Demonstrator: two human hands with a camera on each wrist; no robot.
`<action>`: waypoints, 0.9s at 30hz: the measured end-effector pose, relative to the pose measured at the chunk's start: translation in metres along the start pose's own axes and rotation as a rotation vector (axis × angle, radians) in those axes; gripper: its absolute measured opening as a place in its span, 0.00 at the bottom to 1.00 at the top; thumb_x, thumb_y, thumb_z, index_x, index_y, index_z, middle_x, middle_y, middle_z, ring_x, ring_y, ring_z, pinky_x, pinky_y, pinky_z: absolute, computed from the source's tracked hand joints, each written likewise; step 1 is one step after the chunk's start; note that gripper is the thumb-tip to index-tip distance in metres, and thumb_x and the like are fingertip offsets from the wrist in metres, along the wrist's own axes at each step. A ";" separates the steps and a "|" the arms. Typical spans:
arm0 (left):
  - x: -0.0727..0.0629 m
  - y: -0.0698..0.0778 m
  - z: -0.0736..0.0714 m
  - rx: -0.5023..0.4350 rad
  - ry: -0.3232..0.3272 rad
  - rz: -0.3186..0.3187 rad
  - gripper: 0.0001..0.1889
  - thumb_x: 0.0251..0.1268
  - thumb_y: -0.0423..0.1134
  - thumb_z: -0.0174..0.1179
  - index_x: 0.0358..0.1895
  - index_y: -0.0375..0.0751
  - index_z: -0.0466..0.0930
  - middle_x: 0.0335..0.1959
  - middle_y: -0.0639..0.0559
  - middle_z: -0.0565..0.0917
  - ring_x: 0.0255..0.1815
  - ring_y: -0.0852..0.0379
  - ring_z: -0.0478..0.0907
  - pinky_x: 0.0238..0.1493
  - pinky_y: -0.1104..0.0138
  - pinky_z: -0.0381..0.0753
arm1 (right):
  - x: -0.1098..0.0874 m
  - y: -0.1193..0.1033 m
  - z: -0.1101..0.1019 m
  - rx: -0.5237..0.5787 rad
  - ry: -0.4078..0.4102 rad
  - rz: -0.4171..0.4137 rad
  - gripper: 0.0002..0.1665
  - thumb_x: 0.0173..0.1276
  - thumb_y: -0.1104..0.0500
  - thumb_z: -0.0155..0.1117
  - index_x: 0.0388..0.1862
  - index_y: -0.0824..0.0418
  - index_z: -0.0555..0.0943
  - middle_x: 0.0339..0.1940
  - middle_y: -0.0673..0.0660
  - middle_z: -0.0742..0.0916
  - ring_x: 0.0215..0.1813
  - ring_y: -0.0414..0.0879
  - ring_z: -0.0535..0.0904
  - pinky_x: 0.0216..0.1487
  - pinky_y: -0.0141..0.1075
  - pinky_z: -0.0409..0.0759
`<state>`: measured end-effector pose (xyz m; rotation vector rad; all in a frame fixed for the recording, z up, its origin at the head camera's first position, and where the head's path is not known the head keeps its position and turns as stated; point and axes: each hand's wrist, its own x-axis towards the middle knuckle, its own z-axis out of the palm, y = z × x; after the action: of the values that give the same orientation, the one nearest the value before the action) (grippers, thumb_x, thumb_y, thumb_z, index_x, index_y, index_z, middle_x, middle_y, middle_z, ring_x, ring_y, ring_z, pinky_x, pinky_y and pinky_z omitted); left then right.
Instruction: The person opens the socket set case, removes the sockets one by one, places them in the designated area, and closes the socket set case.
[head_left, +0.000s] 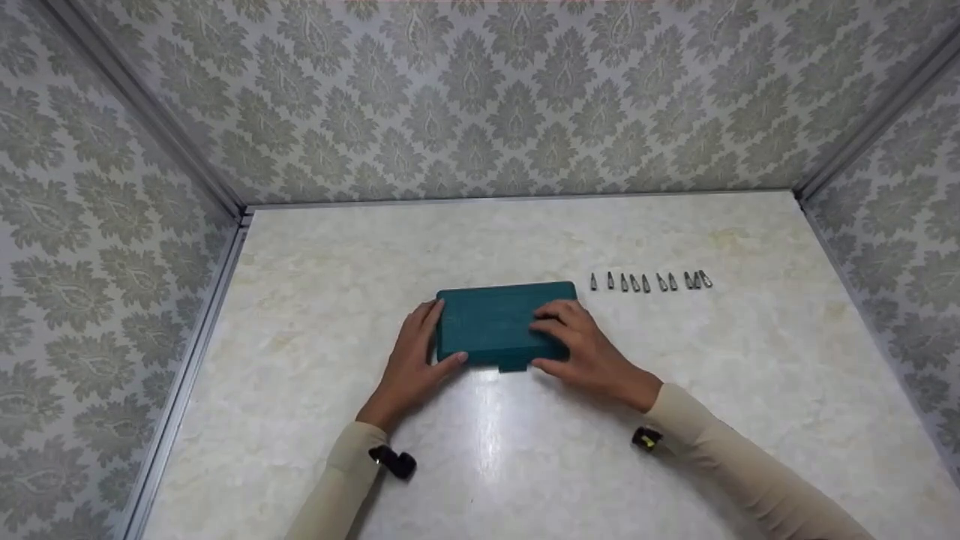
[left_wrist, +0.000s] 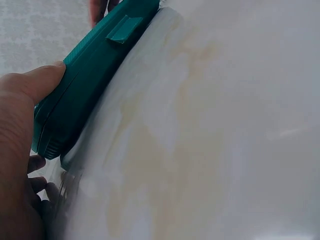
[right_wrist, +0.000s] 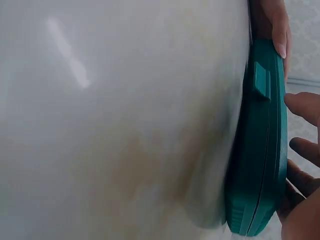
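Note:
A closed teal plastic case (head_left: 487,322) lies flat on the table, its latch tab (head_left: 513,367) facing the person. At the case's left end, the left hand (head_left: 415,356) holds it with the thumb on the front corner and the fingers along the side. The left wrist view shows that thumb on the lid's edge (left_wrist: 75,57). Over the right part of the lid, the right hand (head_left: 585,349) rests with bent, spread fingertips touching the top and the thumb near the front edge. Its fingers (right_wrist: 302,107) appear beside the lid in the right wrist view.
Several small pointed metal bits (head_left: 646,283) stand or lie in a row on the table, right of and behind the case. Patterned wall panels (head_left: 480,97) enclose the pale table (head_left: 337,247) at the back and both sides.

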<state>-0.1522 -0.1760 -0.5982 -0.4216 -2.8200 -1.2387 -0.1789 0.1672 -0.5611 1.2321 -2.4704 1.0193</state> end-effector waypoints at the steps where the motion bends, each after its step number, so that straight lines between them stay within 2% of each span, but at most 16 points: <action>1: 0.000 0.001 0.000 0.000 0.001 0.000 0.53 0.75 0.64 0.68 0.93 0.50 0.49 0.91 0.43 0.54 0.91 0.42 0.50 0.85 0.40 0.56 | 0.001 0.000 0.002 -0.014 0.003 -0.027 0.31 0.65 0.55 0.86 0.64 0.65 0.86 0.69 0.68 0.82 0.72 0.63 0.74 0.71 0.64 0.71; 4: 0.001 0.002 0.001 0.000 0.002 -0.002 0.53 0.75 0.64 0.68 0.93 0.49 0.49 0.91 0.42 0.53 0.91 0.41 0.50 0.85 0.40 0.56 | 0.004 0.001 0.008 -0.049 -0.006 -0.053 0.32 0.64 0.55 0.87 0.64 0.64 0.87 0.69 0.67 0.82 0.73 0.63 0.73 0.71 0.67 0.69; 9: 0.003 0.001 0.001 -0.002 0.005 0.004 0.53 0.75 0.64 0.68 0.93 0.51 0.50 0.91 0.43 0.54 0.91 0.41 0.49 0.85 0.39 0.55 | 0.007 0.001 0.013 -0.068 -0.033 -0.034 0.33 0.65 0.54 0.87 0.66 0.63 0.86 0.72 0.65 0.81 0.74 0.61 0.72 0.73 0.64 0.70; 14: 0.004 -0.001 0.000 0.000 0.002 0.007 0.53 0.75 0.64 0.68 0.93 0.53 0.49 0.92 0.46 0.53 0.91 0.41 0.49 0.85 0.39 0.55 | 0.011 -0.002 0.017 -0.104 -0.031 -0.017 0.32 0.66 0.53 0.86 0.66 0.62 0.86 0.72 0.64 0.81 0.74 0.61 0.73 0.71 0.63 0.72; 22: 0.001 -0.002 0.001 -0.002 0.000 0.004 0.53 0.75 0.65 0.67 0.93 0.54 0.48 0.92 0.47 0.52 0.92 0.41 0.46 0.86 0.38 0.52 | 0.015 -0.012 0.025 -0.215 -0.026 0.032 0.21 0.67 0.55 0.85 0.55 0.58 0.88 0.67 0.62 0.84 0.66 0.59 0.77 0.64 0.60 0.75; 27: 0.000 -0.003 0.000 0.005 -0.009 0.024 0.52 0.77 0.64 0.66 0.93 0.52 0.48 0.92 0.46 0.51 0.92 0.40 0.45 0.86 0.37 0.51 | 0.018 -0.017 0.029 -0.309 -0.021 0.007 0.19 0.64 0.56 0.87 0.50 0.56 0.89 0.62 0.61 0.87 0.61 0.59 0.79 0.62 0.59 0.77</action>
<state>-0.1525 -0.1779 -0.5999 -0.4606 -2.8158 -1.2286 -0.1739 0.1293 -0.5661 1.1398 -2.5277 0.5969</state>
